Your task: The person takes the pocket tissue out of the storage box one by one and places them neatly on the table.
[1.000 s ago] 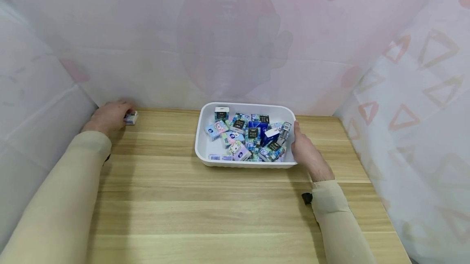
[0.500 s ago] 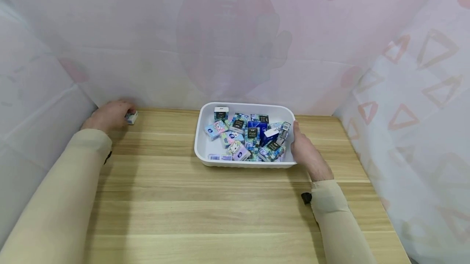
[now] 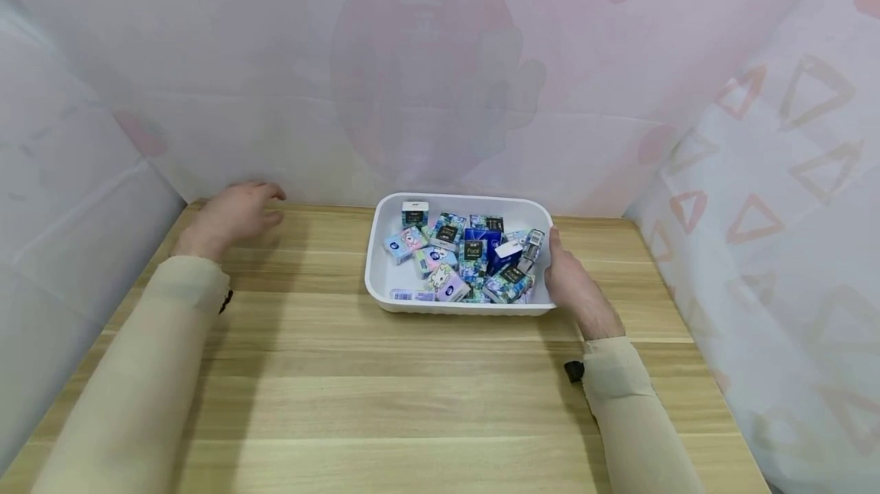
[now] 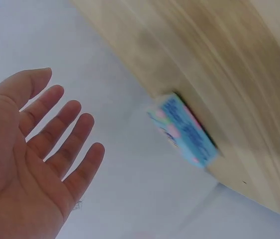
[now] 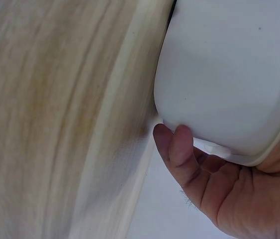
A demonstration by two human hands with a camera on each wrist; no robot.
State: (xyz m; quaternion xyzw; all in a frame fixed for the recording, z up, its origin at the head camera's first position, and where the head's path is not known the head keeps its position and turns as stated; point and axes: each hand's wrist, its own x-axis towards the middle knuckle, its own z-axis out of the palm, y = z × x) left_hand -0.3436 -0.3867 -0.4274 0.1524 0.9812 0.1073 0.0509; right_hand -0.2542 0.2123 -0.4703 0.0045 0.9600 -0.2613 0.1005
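Note:
At the back left, my left hand (image 3: 230, 221) hovers over the table with its fingers extended, holding nothing. A small light-blue tissue pack (image 4: 185, 130) rests on the table by the back wall in the left wrist view, apart from the fingers; the hand hides it in the head view. My right hand (image 3: 572, 284) grips the right end of a white plastic tray (image 3: 397, 277), thumb at the rim and fingers curled against the outer wall (image 5: 219, 79). Several small tissue packs (image 3: 447, 229), floral, dark blue and cartoon-printed, lie jumbled in the tray.
The wood-grain table (image 3: 385, 395) meets a pale printed back wall (image 3: 275, 97) just behind the tray. White sheets enclose the left (image 3: 62, 196) and right (image 3: 777, 250) sides.
My left hand has let go of the tissue pack, opened its fingers and shifted slightly right and up off it. The right hand and the tray have stayed put.

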